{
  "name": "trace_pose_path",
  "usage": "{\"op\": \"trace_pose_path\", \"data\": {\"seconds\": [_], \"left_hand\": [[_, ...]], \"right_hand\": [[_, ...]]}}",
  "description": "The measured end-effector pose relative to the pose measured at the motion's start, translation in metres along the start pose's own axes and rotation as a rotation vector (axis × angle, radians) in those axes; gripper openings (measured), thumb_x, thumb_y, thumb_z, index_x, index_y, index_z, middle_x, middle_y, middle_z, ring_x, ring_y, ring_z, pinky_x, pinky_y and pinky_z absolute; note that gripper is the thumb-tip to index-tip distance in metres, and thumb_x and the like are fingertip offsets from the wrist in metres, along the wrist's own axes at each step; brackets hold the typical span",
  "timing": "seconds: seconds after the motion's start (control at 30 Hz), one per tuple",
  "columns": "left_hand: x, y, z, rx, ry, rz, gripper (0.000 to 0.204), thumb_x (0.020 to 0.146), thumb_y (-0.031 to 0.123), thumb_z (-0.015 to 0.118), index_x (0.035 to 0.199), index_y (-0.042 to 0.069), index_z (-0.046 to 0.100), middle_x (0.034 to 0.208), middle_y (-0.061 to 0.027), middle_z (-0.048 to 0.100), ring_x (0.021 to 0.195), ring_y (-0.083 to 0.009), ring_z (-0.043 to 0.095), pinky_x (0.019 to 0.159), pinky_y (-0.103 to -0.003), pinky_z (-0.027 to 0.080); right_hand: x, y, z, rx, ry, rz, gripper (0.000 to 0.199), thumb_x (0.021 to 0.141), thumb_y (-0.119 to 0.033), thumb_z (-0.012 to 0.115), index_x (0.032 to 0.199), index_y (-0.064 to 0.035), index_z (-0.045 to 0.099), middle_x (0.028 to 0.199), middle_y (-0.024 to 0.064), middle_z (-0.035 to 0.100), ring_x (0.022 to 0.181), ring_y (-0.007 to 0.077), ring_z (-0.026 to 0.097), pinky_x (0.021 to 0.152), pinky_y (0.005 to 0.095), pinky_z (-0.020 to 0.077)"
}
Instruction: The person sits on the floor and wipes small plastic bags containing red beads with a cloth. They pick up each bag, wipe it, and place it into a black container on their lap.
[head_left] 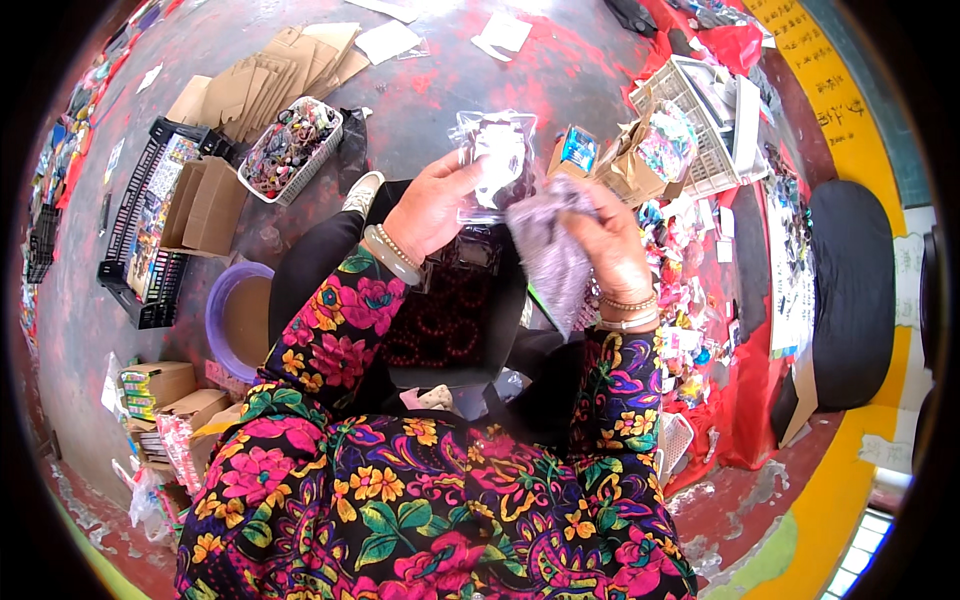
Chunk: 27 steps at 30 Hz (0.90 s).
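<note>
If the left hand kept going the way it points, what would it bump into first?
Probably the clear plastic packet that the left hand already pinches; beyond it lies bare floor, though depth is hard to judge.

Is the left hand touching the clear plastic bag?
Touching. The head view shows the left hand with its fingers closed on the edge of the clear plastic bag, no gap between them.

Bare grey floor lies open ahead of the raised hands, between the white basket of small items on the left and the white crate on the right. Left of the knees a purple basin, a black crate and brown cartons crowd the way. To the right, a heap of small colourful packets on red cloth blocks passage.
</note>
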<state>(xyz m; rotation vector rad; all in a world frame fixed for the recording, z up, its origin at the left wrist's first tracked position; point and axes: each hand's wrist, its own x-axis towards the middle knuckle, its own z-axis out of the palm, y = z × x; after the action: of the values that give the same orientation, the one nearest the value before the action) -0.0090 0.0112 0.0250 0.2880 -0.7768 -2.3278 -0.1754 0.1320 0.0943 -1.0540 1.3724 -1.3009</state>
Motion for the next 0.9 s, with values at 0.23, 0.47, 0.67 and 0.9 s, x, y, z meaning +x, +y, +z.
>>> {"op": "trace_pose_path", "data": {"seconds": [0.23,0.47,0.67,0.9], "left_hand": [[-0.003,-0.007,0.004,0.24,-0.151,-0.017,0.026,0.093,0.008,0.047,0.116,-0.003,0.053,0.115,-0.0085,0.056,0.106,-0.015,0.052,0.093,-0.031,0.04],[0.001,-0.013,-0.001,0.287,-0.069,-0.037,0.028,0.091,0.009,0.052,0.116,-0.003,0.053,0.108,-0.0076,0.058,0.098,-0.0128,0.055,0.086,-0.027,0.044],[0.002,-0.031,0.008,0.3,0.125,-0.006,0.029,0.093,0.016,0.05,0.115,-0.002,0.054,0.102,-0.0059,0.06,0.091,-0.0114,0.056,0.08,-0.024,0.045],[-0.007,-0.032,0.005,-0.105,0.01,-0.214,0.038,0.094,0.033,0.048,0.111,0.001,0.055,0.099,-0.0051,0.06,0.085,-0.012,0.058,0.075,-0.026,0.048]], "right_hand": [[0.009,0.009,-0.007,0.134,0.237,0.018,0.019,0.084,-0.012,0.062,0.099,-0.001,0.065,0.088,-0.0007,0.063,0.075,0.0069,0.054,0.07,0.0198,0.0423],[0.007,0.007,0.002,-0.101,0.23,0.096,0.009,0.079,-0.009,0.065,0.076,0.0001,0.068,0.067,-0.0039,0.059,0.06,0.0029,0.048,0.055,0.0194,0.0379],[0.012,0.016,0.017,-0.141,0.271,0.022,0.013,0.08,-0.01,0.064,0.07,-0.0011,0.062,0.062,-0.0067,0.052,0.056,0.0013,0.042,0.049,0.0189,0.0326],[0.007,0.012,0.048,-0.067,0.149,0.024,0.012,0.083,-0.012,0.062,0.076,-0.0016,0.061,0.067,-0.0058,0.055,0.063,0.002,0.047,0.056,0.0187,0.0394]]}}
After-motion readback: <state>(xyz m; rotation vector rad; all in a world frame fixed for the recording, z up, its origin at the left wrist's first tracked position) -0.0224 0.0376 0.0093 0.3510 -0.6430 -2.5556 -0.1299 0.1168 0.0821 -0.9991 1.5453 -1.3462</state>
